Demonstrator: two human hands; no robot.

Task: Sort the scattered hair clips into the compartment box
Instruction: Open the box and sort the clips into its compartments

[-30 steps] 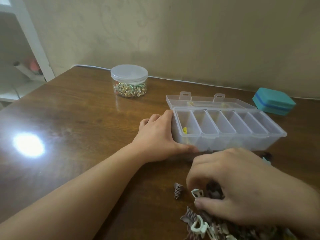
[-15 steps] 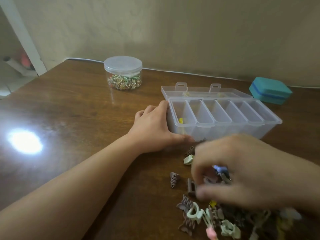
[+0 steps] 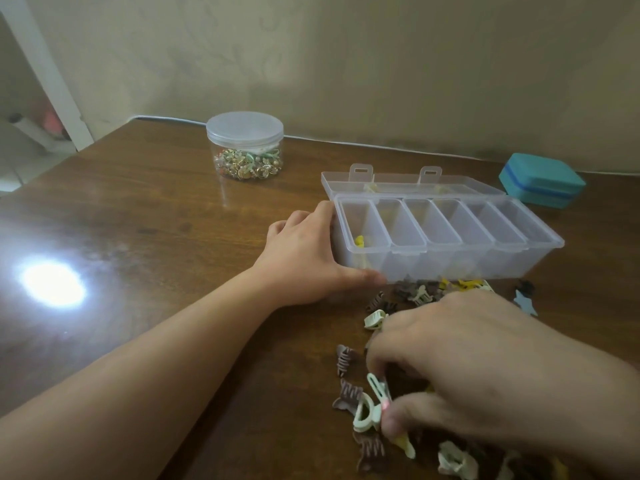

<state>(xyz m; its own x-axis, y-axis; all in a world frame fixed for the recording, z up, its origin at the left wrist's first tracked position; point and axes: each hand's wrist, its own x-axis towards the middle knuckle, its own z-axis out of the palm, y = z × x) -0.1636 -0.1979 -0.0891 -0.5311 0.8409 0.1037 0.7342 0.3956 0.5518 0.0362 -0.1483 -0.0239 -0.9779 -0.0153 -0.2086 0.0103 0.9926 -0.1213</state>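
The clear compartment box stands open on the wooden table, its lid folded back. A yellow clip lies in the leftmost compartment; the other compartments look bare. My left hand holds the box's left front corner, thumb along the front wall. In front of the box lies a scatter of hair clips: brown ones, pale green ones and a blue star-shaped one. My right hand is curled over the pile and pinches a pale green clip between thumb and fingers. It hides much of the pile.
A round clear jar with a lid, holding small trinkets, stands at the back left near the wall. A teal case sits at the back right behind the box. A bright light glare shows on the table at the left.
My right hand has moved over the pile toward me and now pinches a pale green clip. My left hand stays on the box's corner. More clips show in front of the box.
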